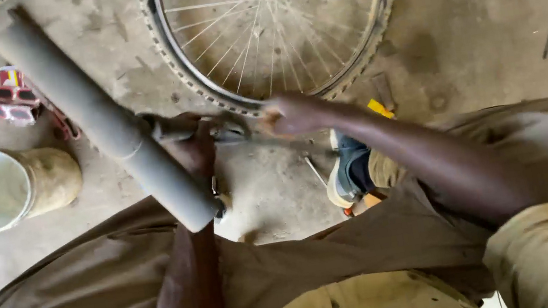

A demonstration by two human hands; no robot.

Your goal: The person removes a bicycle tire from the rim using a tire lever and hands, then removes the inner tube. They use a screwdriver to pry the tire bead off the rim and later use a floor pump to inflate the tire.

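Head view, looking straight down at a dusty concrete floor point(474, 37). A grey metal pipe point(103, 121) is seen running diagonally from the upper left of the frame down to the centre, where its cut end sits over the person's lap. The left hand point(192, 148) is closed around a dark, blurred tool handle point(172, 127) just beside the pipe, in the middle of the frame. The right hand point(293, 115) is held a little to the right of it, apparently gripping the same tool's far end, though motion blur keeps the fingers from being made out clearly. The hands are set apart, with the tool between them.

A bicycle wheel point(273, 27) with spokes and a knobbly tyre is seen at the top centre, just above both hands. At the left edge a pale bucket point(4, 188) is lying tilted on the floor, its mouth turned toward the camera; its inside looks whitish and nothing can be made out in it. Red bicycle pedals point(16, 98) lie in the upper left, partly behind the pipe. A blue-grey shoe point(349, 172) is seen below the right forearm. Brown trousers fill the lower frame.
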